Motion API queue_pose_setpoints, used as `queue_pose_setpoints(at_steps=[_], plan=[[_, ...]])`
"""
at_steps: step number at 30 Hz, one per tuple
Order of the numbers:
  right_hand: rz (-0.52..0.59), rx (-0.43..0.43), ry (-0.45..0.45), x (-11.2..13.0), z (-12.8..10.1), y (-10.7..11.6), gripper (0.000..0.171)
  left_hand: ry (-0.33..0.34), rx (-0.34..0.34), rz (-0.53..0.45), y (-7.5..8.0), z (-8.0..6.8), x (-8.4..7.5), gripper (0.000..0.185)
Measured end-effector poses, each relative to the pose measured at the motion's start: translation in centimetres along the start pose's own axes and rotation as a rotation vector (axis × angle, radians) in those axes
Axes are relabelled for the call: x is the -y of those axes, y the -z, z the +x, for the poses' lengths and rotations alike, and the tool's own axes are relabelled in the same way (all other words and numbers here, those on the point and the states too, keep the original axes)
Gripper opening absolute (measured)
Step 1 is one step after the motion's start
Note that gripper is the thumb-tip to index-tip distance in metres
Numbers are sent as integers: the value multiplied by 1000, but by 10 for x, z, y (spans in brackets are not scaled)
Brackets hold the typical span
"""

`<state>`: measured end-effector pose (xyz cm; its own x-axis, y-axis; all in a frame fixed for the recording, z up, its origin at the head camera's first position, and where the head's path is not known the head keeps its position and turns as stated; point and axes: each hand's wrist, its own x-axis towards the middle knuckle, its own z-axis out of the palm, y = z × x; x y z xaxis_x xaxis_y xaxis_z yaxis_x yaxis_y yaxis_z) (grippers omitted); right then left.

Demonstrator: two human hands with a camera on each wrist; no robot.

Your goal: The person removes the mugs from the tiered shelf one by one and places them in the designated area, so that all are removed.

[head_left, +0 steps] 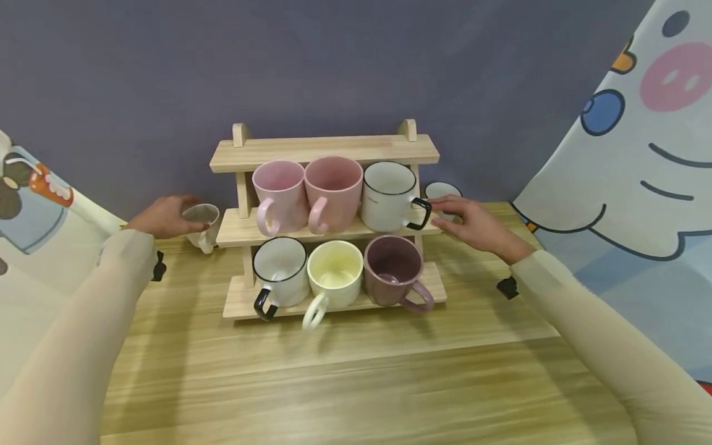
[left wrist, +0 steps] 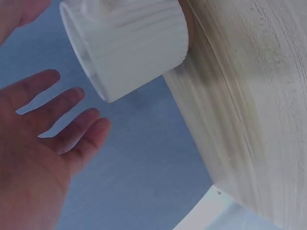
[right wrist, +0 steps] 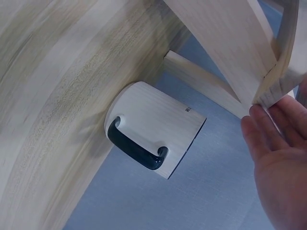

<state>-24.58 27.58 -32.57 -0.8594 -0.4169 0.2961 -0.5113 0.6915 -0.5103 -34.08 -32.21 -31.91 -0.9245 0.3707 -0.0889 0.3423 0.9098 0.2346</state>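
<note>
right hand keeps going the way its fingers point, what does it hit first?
Probably the white mug with a black handle standing on the table beside the wooden rack. The right hand has its straight fingers aimed at it; the gap is unclear.

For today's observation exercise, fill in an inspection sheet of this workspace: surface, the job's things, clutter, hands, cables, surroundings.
Surface: wooden table, light grain.
Job's things: white mug left of the wooden rack; black-handled mug on the table at the rack's right end.
Clutter: six mugs on the rack's two lower shelves, top shelf bare.
Hands: left hand by the white mug, fingers spread; right hand open near the black-handled mug.
Cables: nothing seen.
Surroundings: grey-blue wall, cartoon-print fabric either side.
</note>
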Motion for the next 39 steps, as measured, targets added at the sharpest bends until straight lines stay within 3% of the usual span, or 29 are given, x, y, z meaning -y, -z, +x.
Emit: queue_pose_setpoints(at_steps=[6, 11, 15, 19, 21, 25, 31, 36, 39], plan=[[3, -10, -7, -1, -1, 1, 36, -34, -99, -11, 7, -13, -8, 61], [5, 0, -20, 1, -2, -1, 38, -39, -218, -51, 13, -32, -22, 54], [6, 0, -15, 1, -2, -3, 38, -65, -355, -96, 18, -51, -42, 49], [13, -14, 30, 0, -2, -3, 36, -159, -510, -122, 24, -63, -71, 43], [11, -24, 43, -1, -2, -2, 36, -209, -556, -131, 27, -65, -89, 43], [3, -31, 41, -2, -3, -2, 37, -272, -561, -156, 34, -65, -125, 50], [3, -17, 28, -2, -3, -1, 38, -303, -486, -129, 40, -56, -171, 64], [0, -23, 34, -2, -2, -1, 37, -325, -461, -112, 43, -44, -193, 71], [-10, -16, 46, -2, -2, 0, 37, -284, -425, -128, 44, -37, -201, 77]])
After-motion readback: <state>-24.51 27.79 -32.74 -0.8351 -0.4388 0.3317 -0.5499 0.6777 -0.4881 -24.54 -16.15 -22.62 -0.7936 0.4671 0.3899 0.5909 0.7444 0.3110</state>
